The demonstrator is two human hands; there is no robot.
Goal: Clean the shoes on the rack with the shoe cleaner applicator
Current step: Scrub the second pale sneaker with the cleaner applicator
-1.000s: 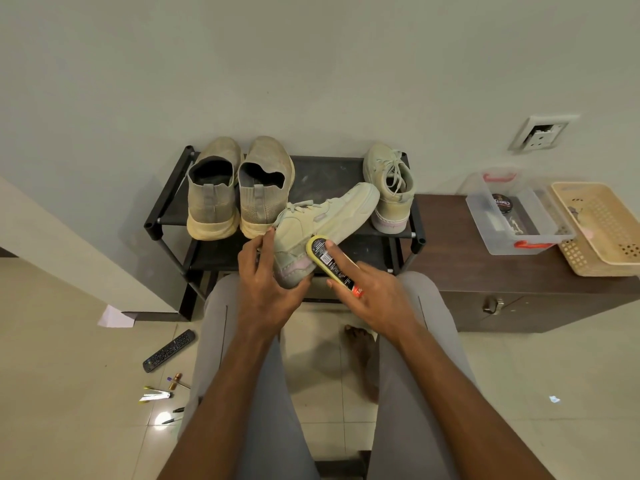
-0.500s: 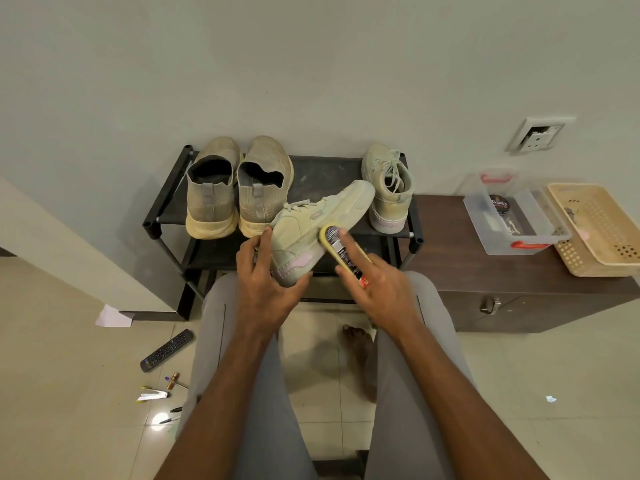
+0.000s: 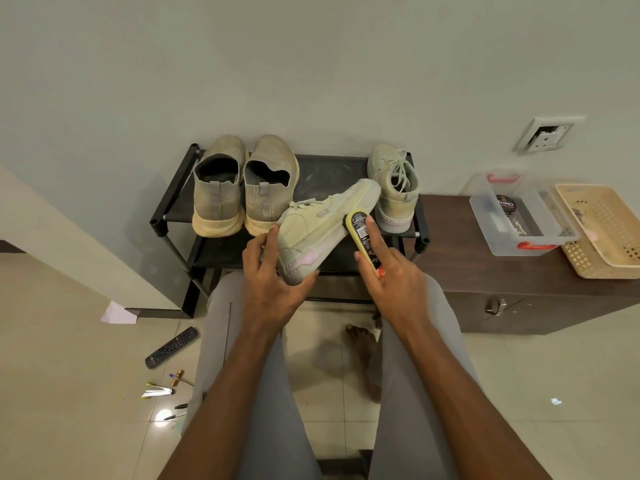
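Observation:
A pale green sneaker [image 3: 322, 223] with a pink heel patch is held in the air in front of the black shoe rack [image 3: 169, 216]. My left hand [image 3: 273, 271] grips its heel end from below. My right hand [image 3: 388, 271] holds the yellow shoe cleaner applicator [image 3: 363, 233], its forefinger lying along the black label, and the applicator presses against the sneaker's side near the sole. On the rack's top shelf stand two beige knit shoes [image 3: 242, 188] at the left and the matching green sneaker [image 3: 394, 188] at the right.
A dark wooden cabinet [image 3: 519, 292] stands right of the rack, carrying a clear plastic box [image 3: 519, 216] with a polish tin and a beige basket [image 3: 602, 230]. A remote [image 3: 171, 348], pens and small tools lie on the tiled floor at the left. My grey-trousered legs fill the foreground.
My right hand has slid the applicator up along the sneaker's side, from the heel toward the toe. My left hand keeps the same hold on the heel.

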